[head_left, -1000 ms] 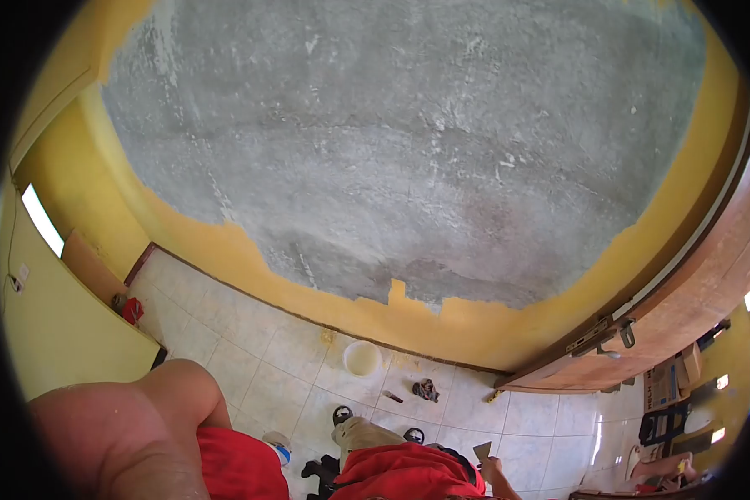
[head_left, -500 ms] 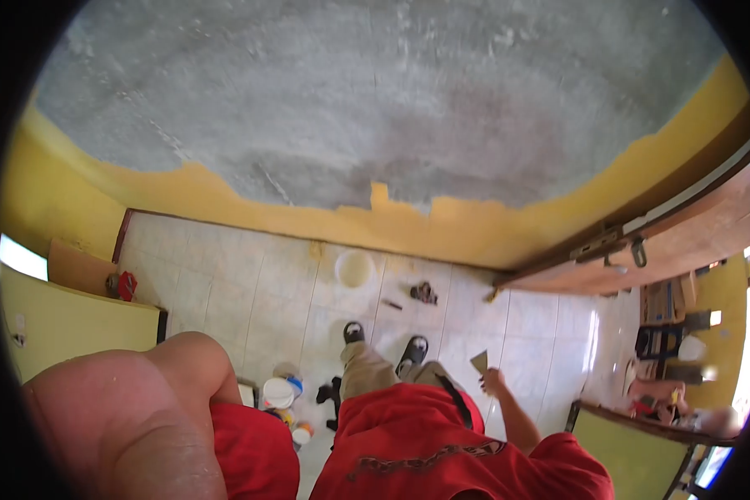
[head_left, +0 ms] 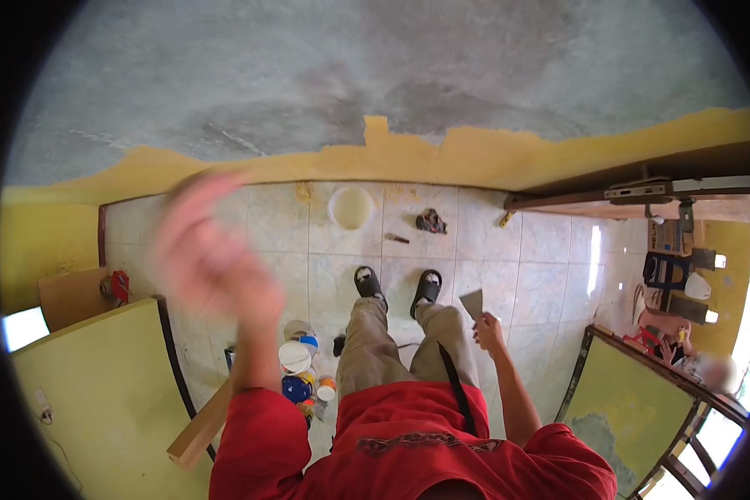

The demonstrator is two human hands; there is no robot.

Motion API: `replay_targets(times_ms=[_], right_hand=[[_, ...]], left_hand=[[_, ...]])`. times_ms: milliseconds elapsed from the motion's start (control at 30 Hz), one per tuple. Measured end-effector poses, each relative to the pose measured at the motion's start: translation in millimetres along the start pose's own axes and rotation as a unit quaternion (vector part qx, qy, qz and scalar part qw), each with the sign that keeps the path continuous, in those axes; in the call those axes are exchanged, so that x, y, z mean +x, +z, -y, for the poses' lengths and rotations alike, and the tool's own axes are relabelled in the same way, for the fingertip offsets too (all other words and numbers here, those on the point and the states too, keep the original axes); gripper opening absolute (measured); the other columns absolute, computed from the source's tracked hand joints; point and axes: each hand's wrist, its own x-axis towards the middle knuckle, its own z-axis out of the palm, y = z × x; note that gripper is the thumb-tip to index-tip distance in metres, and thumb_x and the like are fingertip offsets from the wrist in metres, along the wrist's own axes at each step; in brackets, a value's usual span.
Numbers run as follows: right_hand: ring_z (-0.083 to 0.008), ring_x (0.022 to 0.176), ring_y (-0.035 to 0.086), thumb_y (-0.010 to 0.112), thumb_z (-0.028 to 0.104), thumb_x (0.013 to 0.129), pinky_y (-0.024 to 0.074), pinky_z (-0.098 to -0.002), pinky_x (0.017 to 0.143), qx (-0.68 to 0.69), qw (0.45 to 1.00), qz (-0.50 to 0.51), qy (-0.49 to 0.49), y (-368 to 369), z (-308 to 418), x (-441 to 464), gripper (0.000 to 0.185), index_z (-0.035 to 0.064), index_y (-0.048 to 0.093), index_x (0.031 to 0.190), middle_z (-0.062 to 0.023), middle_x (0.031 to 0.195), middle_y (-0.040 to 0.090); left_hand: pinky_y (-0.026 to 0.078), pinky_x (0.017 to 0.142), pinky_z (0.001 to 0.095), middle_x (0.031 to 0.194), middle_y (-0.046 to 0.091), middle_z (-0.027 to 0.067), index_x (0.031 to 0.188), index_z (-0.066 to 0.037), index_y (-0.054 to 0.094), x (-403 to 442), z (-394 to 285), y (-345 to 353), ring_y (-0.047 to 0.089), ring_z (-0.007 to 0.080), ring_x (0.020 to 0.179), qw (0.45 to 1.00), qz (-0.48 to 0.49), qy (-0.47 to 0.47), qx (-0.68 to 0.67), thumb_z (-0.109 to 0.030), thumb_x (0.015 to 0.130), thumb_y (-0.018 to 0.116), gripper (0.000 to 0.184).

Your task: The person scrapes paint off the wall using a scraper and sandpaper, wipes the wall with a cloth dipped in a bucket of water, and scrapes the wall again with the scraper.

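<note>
My right hand (head_left: pixel 489 332) is closed round the handle of a putty knife (head_left: pixel 472 302), its broad flat blade pointing up and outward in front of my right thigh. My left hand (head_left: pixel 212 258) is raised at the left, smeared by motion, so its fingers cannot be made out. Ahead is a wall (head_left: pixel 308 75) of bare grey plaster, with a ragged band of yellow paint (head_left: pixel 408 154) along its lower edge. A pale round bucket (head_left: pixel 351 207) stands on the floor near the wall's foot. Beside it lie a brush (head_left: pixel 397 238) and a crumpled dark bundle (head_left: pixel 431 222).
White tiles (head_left: pixel 275 221) cover the floor. Several paint tubs (head_left: pixel 295 357) stand by my left leg. A wooden door (head_left: pixel 708 207) is at the right, low green partitions (head_left: pixel 100 392) on both sides. Another person (head_left: pixel 671 342) is at the far right.
My left arm has swung from close to the camera out to the front left. The view has tilted down, bringing more floor into sight. My right hand still holds the putty knife.
</note>
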Motion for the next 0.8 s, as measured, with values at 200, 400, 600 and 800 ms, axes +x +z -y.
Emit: replay_targets(times_ms=[200, 400, 600, 800], right_hand=[[-0.0114, 0.046, 0.052, 0.053, 0.015, 0.091, 0.0395, -0.0283, 0.040, -0.036, 0.993, 0.108, -0.018, 78.6, -1.8, 72.2, 0.013, 0.0025, 0.055, 0.089, -0.0044, 0.063, 0.057], [-0.0122, 0.046, 0.055, 0.053, 0.011, 0.089, 0.0427, -0.0273, 0.040, -0.055, 0.992, 0.098, -0.050, 125.2, -43.3, 193.9, 0.009, 0.0021, 0.054, 0.091, -0.0079, 0.067, 0.063], [-0.0171, 0.049, 0.059, 0.049, 0.011, 0.087, 0.0454, -0.0322, 0.044, -0.046, 0.993, 0.059, -0.092, 139.5, -59.2, 321.2, 0.013, 0.0003, 0.054, 0.093, -0.0112, 0.067, 0.065], [-0.0161, 0.050, 0.057, 0.049, 0.013, 0.085, 0.0449, -0.0316, 0.043, -0.093, 0.976, 0.018, -0.197, 159.7, -18.0, 405.0, 0.014, 0.0017, 0.052, 0.093, -0.0096, 0.065, 0.060]], left_hand=[[0.049, 0.065, 0.0296, 0.087, 0.067, 0.0080, 0.105, -0.003, 0.062, -307.9, 113.9, 103.4, 0.063, 0.0164, 0.072, 0.825, 0.316, -0.462, -0.078, -0.010, 0.087, 0.058, 0.020], [0.050, 0.064, 0.0325, 0.081, 0.068, 0.0106, 0.101, -0.003, 0.063, -524.4, 149.6, 145.4, 0.064, 0.0233, 0.067, 0.698, 0.480, -0.528, -0.061, -0.009, 0.080, 0.059, 0.022], [0.051, 0.077, 0.0408, 0.091, 0.069, 0.0133, 0.102, -0.005, 0.065, -611.4, 212.6, 196.1, 0.066, 0.0329, 0.085, 0.648, 0.626, -0.431, -0.049, -0.015, 0.079, 0.061, 0.025], [0.050, 0.078, 0.0396, 0.096, 0.069, 0.0139, 0.104, -0.005, 0.065, -630.1, 282.5, 237.0, 0.065, 0.0327, 0.088, 0.674, 0.639, -0.370, -0.018, -0.017, 0.082, 0.062, 0.025]])
